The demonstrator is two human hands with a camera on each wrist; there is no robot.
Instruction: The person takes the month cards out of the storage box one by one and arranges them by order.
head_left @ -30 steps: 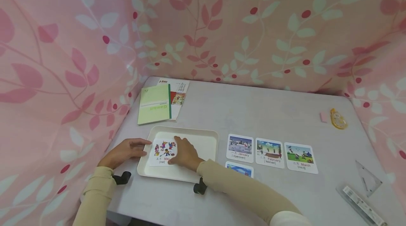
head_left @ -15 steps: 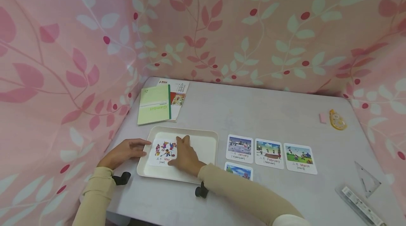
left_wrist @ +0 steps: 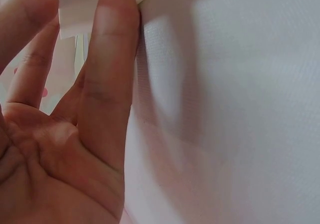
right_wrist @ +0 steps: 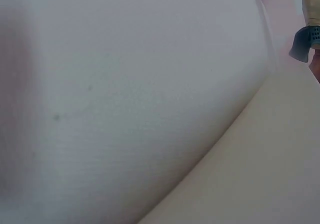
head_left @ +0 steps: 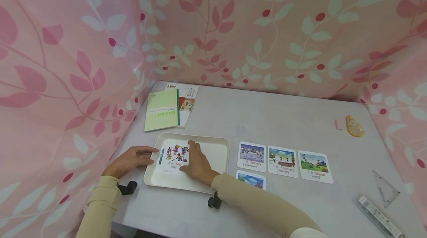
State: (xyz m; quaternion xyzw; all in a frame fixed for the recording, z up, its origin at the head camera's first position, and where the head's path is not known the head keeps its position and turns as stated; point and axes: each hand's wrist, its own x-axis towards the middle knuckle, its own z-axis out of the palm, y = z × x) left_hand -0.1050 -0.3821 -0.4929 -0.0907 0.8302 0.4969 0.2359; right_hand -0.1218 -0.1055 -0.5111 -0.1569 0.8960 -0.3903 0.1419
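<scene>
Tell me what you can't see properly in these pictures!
- Fourth card, head view: the right sleeve covers its lower part, so its month is hidden.
- Cards under the May card: only edges show.
- Right hand: absent from the right wrist view, only tray and table.

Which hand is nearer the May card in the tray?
Right. The right hand rests on the May card; the left hand touches the tray at its left rim, beside the card.

I see the white May picture card (head_left: 175,156) lying flat and face-up in the shallow cream plastic tray (head_left: 217,153), toward its left side. It sits askew over another card beneath.
</scene>
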